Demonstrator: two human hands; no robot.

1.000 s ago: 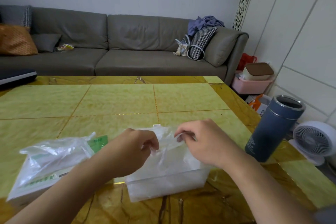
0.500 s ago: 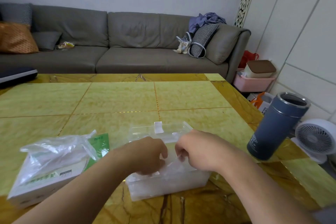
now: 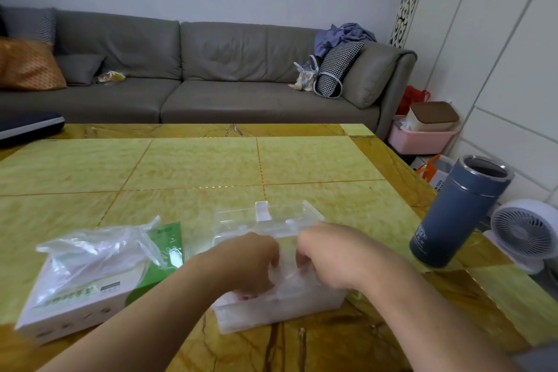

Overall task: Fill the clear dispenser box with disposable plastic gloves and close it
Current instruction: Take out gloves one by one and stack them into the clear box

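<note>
on the near edge of the yellow-green tiled table (image 3: 196,166) stood the clear dispenser box (image 3: 280,309), lid (image 3: 265,216) swung open and lying back on its far side. inside the box lay a heap of thin clear plastic gloves (image 3: 287,276), filling it close to the rim. left hand (image 3: 250,263): curled, knuckles up, fingers pushed down into the gloves at the left half of the box; fingers bent around the film, though how firmly they gripped could not be told. right hand (image 3: 329,254): likewise curled, fingertips sunk into the gloves at the right half of the box, just beside the left hand; hold on the film could not be told. to the left of the box, apart from it, lay a white and green glove carton (image 3: 81,308) with loose clear gloves (image 3: 99,251) spilling from its top. to the right, near the table edge, stood a dark blue tumbler (image 3: 459,211), upright and uncapped. behind the table ran a grey sofa (image 3: 181,75); a white fan (image 3: 525,229) sat on the floor at right.
</note>
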